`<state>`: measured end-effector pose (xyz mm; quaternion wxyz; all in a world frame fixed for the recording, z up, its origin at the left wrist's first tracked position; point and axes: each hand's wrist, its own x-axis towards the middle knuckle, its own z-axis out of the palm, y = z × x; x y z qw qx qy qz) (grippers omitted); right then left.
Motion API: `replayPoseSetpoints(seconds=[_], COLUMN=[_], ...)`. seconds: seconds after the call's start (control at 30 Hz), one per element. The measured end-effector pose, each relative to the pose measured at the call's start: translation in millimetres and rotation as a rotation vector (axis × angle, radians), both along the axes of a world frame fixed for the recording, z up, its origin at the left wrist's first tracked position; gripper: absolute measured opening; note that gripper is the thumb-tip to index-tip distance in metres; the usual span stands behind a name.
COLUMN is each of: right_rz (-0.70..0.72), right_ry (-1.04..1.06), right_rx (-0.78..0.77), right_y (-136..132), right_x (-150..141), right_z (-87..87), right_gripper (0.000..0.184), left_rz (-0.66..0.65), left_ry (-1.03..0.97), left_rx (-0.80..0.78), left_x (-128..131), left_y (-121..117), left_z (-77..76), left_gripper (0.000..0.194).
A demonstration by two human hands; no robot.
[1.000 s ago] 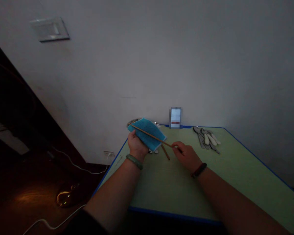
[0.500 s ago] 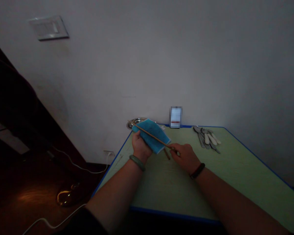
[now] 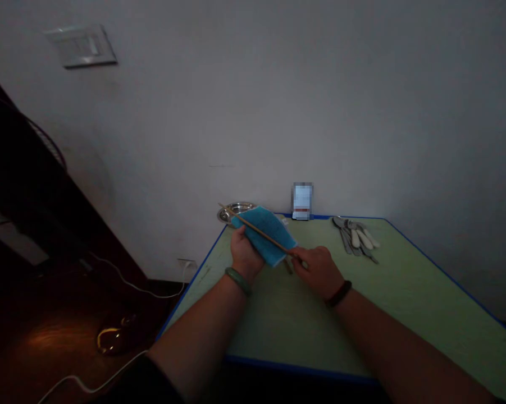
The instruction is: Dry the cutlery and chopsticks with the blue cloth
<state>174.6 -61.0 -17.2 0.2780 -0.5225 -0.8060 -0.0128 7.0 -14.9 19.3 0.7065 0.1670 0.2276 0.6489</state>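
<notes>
My left hand (image 3: 247,252), a green bangle at its wrist, holds a blue cloth (image 3: 272,253) from below, thumb on top. Across the cloth lies a thin wooden chopstick (image 3: 259,231), its far tip sticking out past the cloth at the upper left. The chopstick's near end is pinched in my right hand (image 3: 318,270), which has a dark band at the wrist. Beneath the cloth's right corner, part of a second wooden stick (image 3: 288,267) shows; the rest is hidden. A shiny metal dish (image 3: 224,217) stands behind the cloth, partly covered by it.
Several spoons and forks (image 3: 356,235), some with white handles, lie on the right of the green, blue-edged table (image 3: 404,297). A phone (image 3: 302,201) stands upright against the wall. A white cable (image 3: 143,290) runs to a wall socket (image 3: 186,264) left of the table.
My left hand and the cloth have shifted slightly right along the chopstick, toward my right hand. My right hand has stayed nearly in place, gripping the chopstick.
</notes>
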Motion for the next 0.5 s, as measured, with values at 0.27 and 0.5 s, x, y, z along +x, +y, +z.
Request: replayPoseSetpoints(seconds=[0.27,0.5], right_rz=[0.022,-0.043], right_ry=[0.077,0.296], right_rx=[0.023,-0.08], right_y=[2,8], right_x=[9,21], right_z=[0.8,-2.2], right_gripper=[0.031,0.032], left_rz=[0.065,0.142], left_ry=[-0.04,-0.064], left_rx=[0.045,0.017], left_x=[-7,-17], left_y=[0,7], left_z=[5.4,9.9], left_gripper=[0.043,0.04])
